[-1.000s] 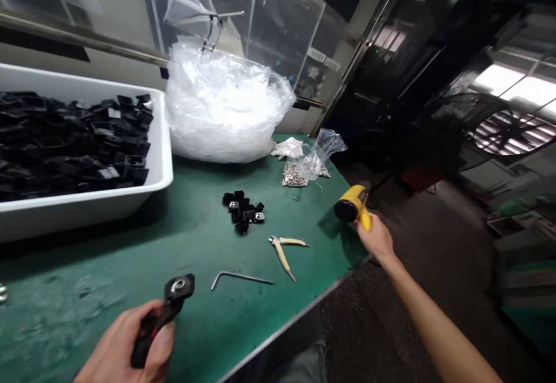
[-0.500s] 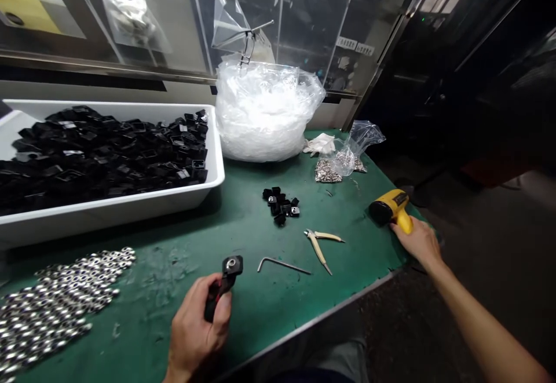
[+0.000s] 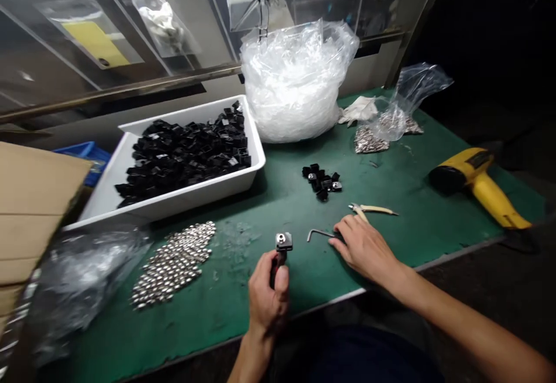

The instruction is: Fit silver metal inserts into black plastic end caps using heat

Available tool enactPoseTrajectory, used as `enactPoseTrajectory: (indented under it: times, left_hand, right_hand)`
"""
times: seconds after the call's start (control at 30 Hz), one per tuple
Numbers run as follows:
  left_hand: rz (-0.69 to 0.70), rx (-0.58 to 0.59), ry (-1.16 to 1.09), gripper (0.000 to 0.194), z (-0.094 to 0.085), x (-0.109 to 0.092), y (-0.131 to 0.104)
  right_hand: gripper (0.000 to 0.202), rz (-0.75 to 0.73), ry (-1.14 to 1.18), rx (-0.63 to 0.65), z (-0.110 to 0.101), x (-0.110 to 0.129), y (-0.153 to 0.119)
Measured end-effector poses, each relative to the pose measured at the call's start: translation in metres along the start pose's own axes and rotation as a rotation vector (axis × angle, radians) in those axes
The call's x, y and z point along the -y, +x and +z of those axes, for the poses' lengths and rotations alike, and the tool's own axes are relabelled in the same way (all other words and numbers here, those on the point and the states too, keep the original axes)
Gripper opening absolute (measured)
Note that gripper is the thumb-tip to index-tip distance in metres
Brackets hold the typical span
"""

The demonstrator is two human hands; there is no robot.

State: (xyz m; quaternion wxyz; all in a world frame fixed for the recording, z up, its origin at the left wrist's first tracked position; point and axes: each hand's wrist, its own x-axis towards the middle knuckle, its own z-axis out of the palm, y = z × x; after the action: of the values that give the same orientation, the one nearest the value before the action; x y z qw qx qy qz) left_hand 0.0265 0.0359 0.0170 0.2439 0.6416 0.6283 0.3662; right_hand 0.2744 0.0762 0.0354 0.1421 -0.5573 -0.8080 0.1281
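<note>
Fingers of the left hand (image 3: pixel 268 293) close around a black-and-red tool (image 3: pixel 280 250) above the near edge of the green table (image 3: pixel 234 313), while the right hand (image 3: pixel 367 250), partly curled, touches the hex key (image 3: pixel 320 233) right of it, its grip unclear.

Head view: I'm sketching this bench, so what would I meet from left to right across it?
Cardboard → loose pile of shiny metal pieces → left hand → small cluster of black parts → pliers → yellow heat gun.
</note>
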Motion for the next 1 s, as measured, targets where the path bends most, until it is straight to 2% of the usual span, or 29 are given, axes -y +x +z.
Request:
enactPoseTrajectory:
  times: [0.1, 0.2, 0.4, 0.47, 0.53, 0.63, 0.7, 0.77, 0.83, 0.9, 1.0]
  left_hand:
    - [-0.091, 0.043, -0.066, 0.046, -0.005, -0.007, -0.016]
    - [-0.167, 0.079, -0.11, 0.05, -0.009, -0.01, -0.021]
    - [-0.152, 0.178, -0.017, 0.044, -0.02, -0.009, -0.012]
    - [-0.146, 0.212, 0.04, 0.041, -0.023, -0.009, -0.01]
    - [-0.143, 0.25, 0.072, 0.04, -0.024, -0.009, -0.008]
    - [-0.153, 0.307, 0.1, 0.039, -0.027, -0.014, -0.004]
    - [-0.184, 0.36, 0.107, 0.037, -0.029, -0.019, -0.004]
    - [-0.233, 0.412, 0.097, 0.038, -0.033, -0.024, -0.007]
    - [-0.294, 0.438, 0.058, 0.041, -0.036, -0.028, -0.018]
    - [-0.367, 0.451, -0.013, 0.044, -0.038, -0.03, -0.035]
    - [-0.511, 0.46, -0.144, 0.046, -0.034, -0.03, -0.067]
  right_hand:
    - [0.025, 0.022, -0.019, 0.028, 0.019, -0.001, 0.006]
    - [0.026, 0.038, -0.029, 0.059, 0.027, -0.004, 0.006]
    - [0.023, 0.125, 0.086, 0.096, 0.006, -0.006, 0.0]
    - [0.031, 0.148, 0.192, 0.04, -0.004, -0.004, -0.004]
    - [0.036, 0.149, 0.332, -0.084, -0.014, 0.0, -0.008]
    - [0.032, 0.142, 0.495, -0.252, -0.024, 0.007, -0.008]
    - [0.026, 0.155, 0.559, -0.264, -0.027, 0.012, -0.007]
    - [0.022, 0.198, 0.662, -0.17, -0.03, 0.016, -0.009]
    - [0.022, 0.262, 0.784, -0.011, -0.032, 0.021, -0.014]
    - [0.026, 0.301, 0.864, 0.13, -0.033, 0.026, -0.021]
    - [0.032, 0.276, 0.895, 0.24, -0.032, 0.032, -0.029]
